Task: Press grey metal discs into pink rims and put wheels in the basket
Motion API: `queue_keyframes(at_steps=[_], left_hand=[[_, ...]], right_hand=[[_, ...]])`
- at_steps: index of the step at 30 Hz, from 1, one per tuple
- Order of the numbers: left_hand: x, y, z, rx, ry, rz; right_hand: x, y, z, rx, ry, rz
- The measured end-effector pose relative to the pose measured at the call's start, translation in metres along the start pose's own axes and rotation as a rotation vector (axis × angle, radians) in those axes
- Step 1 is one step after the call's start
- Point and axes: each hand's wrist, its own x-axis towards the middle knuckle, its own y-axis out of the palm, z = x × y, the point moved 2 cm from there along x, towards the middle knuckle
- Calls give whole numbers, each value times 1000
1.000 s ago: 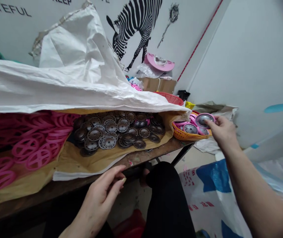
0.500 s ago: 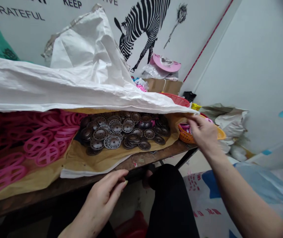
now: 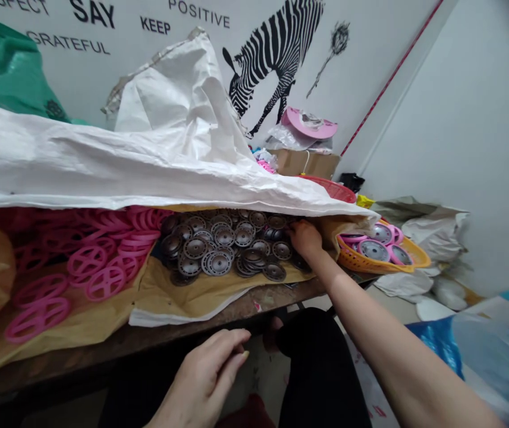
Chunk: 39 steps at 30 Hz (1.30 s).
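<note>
My right hand [image 3: 307, 239] reaches into the open sack, at the right end of a pile of grey wheel-like discs [image 3: 216, 261]. Its fingers are bunched together, and whatever is between them is hidden. In front of the sack, above my lap, my left hand [image 3: 212, 371] hangs with its thumb and fingers a little apart and nothing visible in it. Left of the grey discs lie pink spoked rings [image 3: 105, 282] on the brown lining. An orange basket [image 3: 361, 263] stands right of my right wrist. It holds pink rings with grey discs [image 3: 374, 251] set in them.
The white sack flap [image 3: 156, 172] overhangs both piles. A wooden table edge [image 3: 232, 308] runs along the front. Behind are a red basket [image 3: 332, 189] and a cardboard box [image 3: 310, 163] with pink pieces on top. Plastic bags [image 3: 433, 229] lie on the right.
My right hand has moved left from the sack's right edge, beside the orange basket, in among the grey discs. The view has shifted left. My left hand keeps much the same pose.
</note>
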Motion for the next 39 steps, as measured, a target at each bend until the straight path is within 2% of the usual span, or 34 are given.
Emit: queue_keyframes(at_steps=[9, 18, 26, 33, 39], left_hand=[[3, 1, 8, -3, -48, -3], [12, 6, -3, -17, -72, 83], [11, 2, -1, -57, -170, 72], [25, 4, 1, -146, -248, 60], [36, 8, 9, -244, -361, 20]], right_hand=[[3, 3, -5, 147, 31, 11], [-2, 10, -4, 329, -2, -15], [-8, -10, -3, 474, -51, -128], [-20, -28, -2, 646, -39, -228], [-38, -29, 8, 891, 2, -185]])
